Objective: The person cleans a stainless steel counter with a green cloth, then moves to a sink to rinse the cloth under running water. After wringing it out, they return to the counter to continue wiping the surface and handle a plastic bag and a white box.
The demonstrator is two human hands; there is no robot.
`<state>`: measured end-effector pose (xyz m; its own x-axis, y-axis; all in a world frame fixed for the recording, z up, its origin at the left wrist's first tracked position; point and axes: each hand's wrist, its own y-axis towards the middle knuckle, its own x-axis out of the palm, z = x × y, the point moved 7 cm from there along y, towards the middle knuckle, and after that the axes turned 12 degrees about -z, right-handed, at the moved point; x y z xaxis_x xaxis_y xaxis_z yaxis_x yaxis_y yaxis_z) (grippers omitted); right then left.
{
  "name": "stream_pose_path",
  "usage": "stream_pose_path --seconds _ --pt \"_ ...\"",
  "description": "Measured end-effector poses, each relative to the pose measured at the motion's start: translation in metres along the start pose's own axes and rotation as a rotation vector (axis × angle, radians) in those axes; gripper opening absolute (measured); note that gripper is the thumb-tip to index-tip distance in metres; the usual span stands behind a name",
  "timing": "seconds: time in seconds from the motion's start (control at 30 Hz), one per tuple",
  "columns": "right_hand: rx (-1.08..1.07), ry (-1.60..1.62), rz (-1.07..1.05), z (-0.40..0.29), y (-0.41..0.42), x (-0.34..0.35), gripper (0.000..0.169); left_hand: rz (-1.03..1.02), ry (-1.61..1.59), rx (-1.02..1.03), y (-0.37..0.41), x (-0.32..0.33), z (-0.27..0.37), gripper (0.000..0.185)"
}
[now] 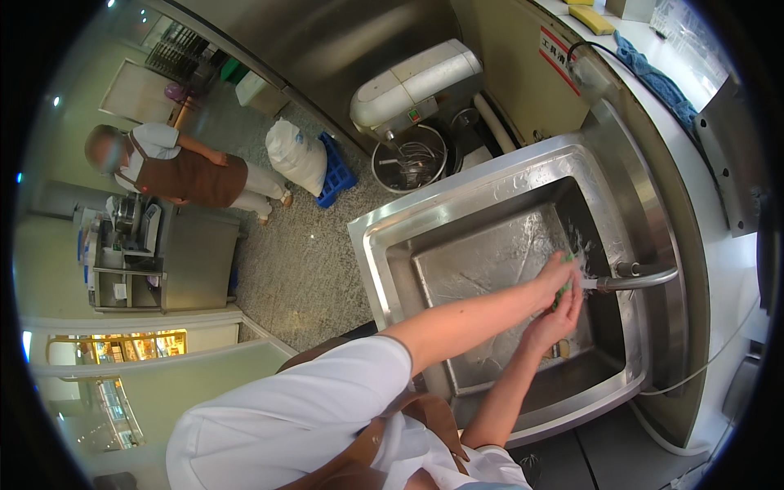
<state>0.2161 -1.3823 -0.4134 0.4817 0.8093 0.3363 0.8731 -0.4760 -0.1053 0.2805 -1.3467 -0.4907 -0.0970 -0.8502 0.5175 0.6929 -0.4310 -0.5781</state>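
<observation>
Both hands meet under the tap [637, 282] of a stainless steel sink [490, 269]. A small green item [558, 294], possibly a scouring pad, shows between them. My left hand [555, 278] is closed around it from above in the picture. My right hand [558, 320] is pressed against its lower side, fingers together. Water splashes around the fingers and wets the basin floor. A small tan-and-dark object [558, 350] lies in the basin beyond my right forearm, partly hidden.
A stand mixer [416, 86] with a metal bowl [409, 184] of whisks stands beside the sink. A blue cloth [655, 76] and yellow sponge [591, 19] lie on the ledge. Across the floor, a co-worker [190, 171] stands near a white sack [297, 156] and blue crate [335, 171].
</observation>
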Motion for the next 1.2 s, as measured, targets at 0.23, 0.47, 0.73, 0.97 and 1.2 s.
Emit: stream_pose_path --seconds 0.23,0.47,0.73,0.97,1.2 --pt "0.163 -0.114 0.015 0.075 0.088 -0.086 0.036 -0.199 0.036 -0.072 -0.043 0.022 -0.010 0.036" --pt "-0.184 -0.455 -0.002 0.013 0.001 0.004 0.032 -0.080 -0.108 0.005 -0.011 -0.016 0.010 0.030" --pt "0.315 0.211 -0.068 0.091 0.057 -0.054 0.030 -0.132 0.250 -0.047 -0.049 0.004 0.000 0.064" --pt "-0.073 -0.273 -0.002 0.035 0.014 0.005 0.025 -0.063 0.151 0.002 -0.005 -0.034 -0.005 0.021" --pt "0.160 0.022 0.011 0.043 0.022 -0.010 0.015 0.091 0.304 0.045 -0.007 -0.038 -0.008 0.029"
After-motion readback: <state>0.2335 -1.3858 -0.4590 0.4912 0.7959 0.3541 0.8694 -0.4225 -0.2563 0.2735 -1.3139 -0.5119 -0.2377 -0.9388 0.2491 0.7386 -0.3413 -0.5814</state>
